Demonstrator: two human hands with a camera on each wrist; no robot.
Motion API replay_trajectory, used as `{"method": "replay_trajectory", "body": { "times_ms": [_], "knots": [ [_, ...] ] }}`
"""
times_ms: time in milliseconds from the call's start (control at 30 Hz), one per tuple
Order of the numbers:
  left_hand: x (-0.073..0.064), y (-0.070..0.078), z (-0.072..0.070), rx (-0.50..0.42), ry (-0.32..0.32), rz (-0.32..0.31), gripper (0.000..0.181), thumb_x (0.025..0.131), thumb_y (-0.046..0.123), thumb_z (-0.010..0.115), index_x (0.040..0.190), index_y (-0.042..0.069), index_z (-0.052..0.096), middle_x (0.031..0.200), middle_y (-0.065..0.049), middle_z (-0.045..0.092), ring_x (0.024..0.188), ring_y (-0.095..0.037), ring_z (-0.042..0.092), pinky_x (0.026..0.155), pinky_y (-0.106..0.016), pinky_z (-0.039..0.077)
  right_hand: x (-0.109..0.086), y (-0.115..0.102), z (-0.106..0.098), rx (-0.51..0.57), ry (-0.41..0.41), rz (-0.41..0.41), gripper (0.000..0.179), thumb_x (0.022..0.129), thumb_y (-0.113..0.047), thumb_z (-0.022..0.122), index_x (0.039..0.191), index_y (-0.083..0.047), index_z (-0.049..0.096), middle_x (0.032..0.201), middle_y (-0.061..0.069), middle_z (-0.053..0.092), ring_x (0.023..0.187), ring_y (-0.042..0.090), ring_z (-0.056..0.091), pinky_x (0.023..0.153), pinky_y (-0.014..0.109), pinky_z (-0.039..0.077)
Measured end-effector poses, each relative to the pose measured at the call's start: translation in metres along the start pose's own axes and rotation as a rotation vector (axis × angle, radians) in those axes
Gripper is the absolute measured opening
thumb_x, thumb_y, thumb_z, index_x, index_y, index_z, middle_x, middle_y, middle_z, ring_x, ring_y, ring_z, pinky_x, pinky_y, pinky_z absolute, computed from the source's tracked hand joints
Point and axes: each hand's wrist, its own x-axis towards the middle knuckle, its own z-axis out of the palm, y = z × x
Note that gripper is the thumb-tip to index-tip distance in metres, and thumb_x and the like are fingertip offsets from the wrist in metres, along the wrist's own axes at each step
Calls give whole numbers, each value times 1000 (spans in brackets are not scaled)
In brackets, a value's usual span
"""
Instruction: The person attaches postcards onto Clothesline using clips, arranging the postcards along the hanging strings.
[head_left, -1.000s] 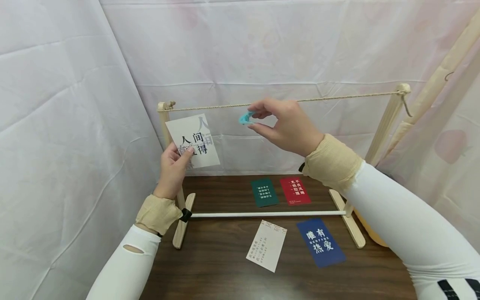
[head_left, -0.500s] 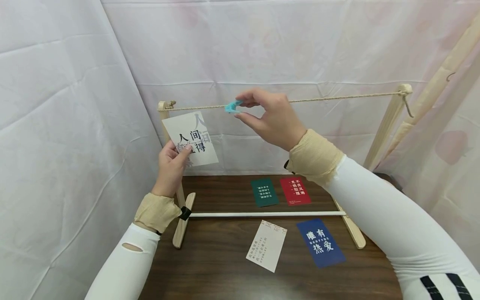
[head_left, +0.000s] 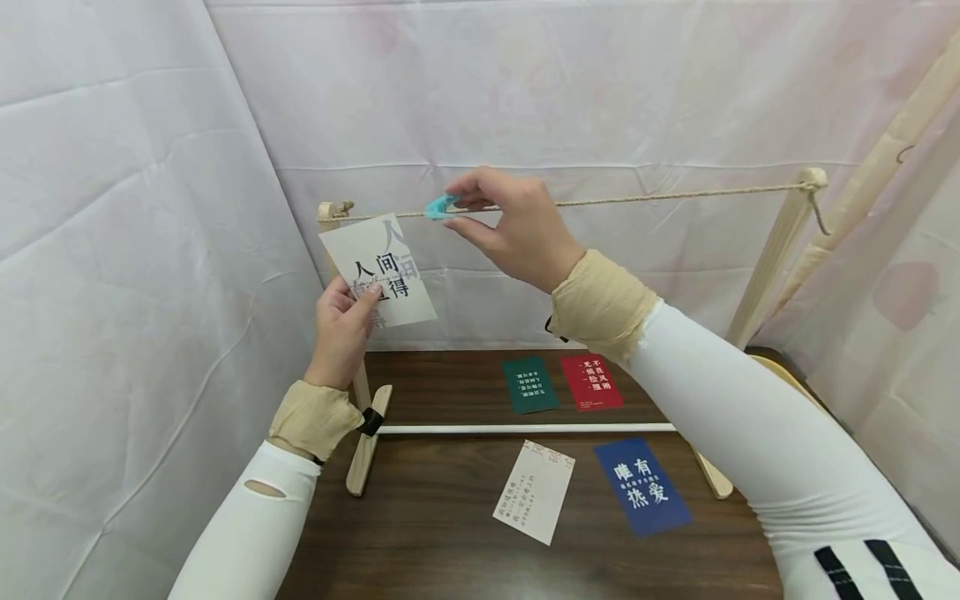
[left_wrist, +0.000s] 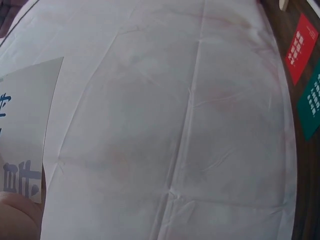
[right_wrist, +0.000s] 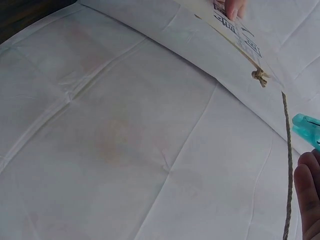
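A white card with dark characters point(head_left: 408, 304) is held up by my left hand point(head_left: 341, 333), thumb across its front and fingers behind. Its upper edge is close under the rope point(head_left: 637, 199) near the left post. My right hand point(head_left: 517, 225) pinches a turquoise clothespin point(head_left: 437, 207) between thumb and fingers, its nose pointing left. In the head view the clothespin overlaps the rope, just right of the card's top corner. The right wrist view has the clothespin point(right_wrist: 307, 127) beside the rope point(right_wrist: 288, 150), and the card past the knot. Only the card's edge point(left_wrist: 40, 115) enters the left wrist view.
The rope spans a wooden frame between its left post point(head_left: 327, 237) and right post point(head_left: 772, 258), above a white crossbar point(head_left: 525, 429). On the brown table lie a green card point(head_left: 531, 385), a red card point(head_left: 592, 382), a cream card point(head_left: 534, 492) and a blue card point(head_left: 642, 486).
My right hand has moved left along the rope with the clothespin, closer to the white card. My left hand has lifted the card slightly up and left.
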Motion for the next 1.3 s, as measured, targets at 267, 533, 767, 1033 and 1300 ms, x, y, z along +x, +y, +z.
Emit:
{"method": "replay_trajectory", "body": {
  "times_ms": [267,533,767,1033,1300],
  "knots": [
    [1,3,5,20,18,-13,29,111,-1,54,140,-1,57,116,12,78,108,-7,76,90,-23,62,6,1,7,-9,-4,57,23,95,-4,83,113,7,74,111,18,82,99,28,81,96,30,63],
    [2,1,5,36,30,-16,31,111,-1,53,142,-2,56,116,13,78,109,-7,75,90,-24,62,17,-2,15,11,-33,132,22,98,-6,82,114,7,73,111,17,82,99,26,81,96,27,63],
    [1,1,3,56,34,-15,32,110,-1,53,142,-3,56,115,13,78,108,-6,75,90,-23,62,26,-6,23,57,-32,203,20,99,-5,80,112,8,74,104,16,83,94,25,82,91,25,63],
    [0,1,1,79,43,-8,29,110,0,54,139,0,59,115,14,78,107,-5,75,88,-22,62,36,-6,34,47,-57,274,17,102,-5,76,113,7,76,105,18,83,94,25,81,88,25,62],
    [-1,3,0,125,32,-8,24,111,4,55,133,11,62,115,15,78,107,-4,75,88,-22,62,41,-6,42,24,-95,319,15,104,-7,73,114,5,76,105,16,82,94,23,79,88,26,61]
  ]
}}
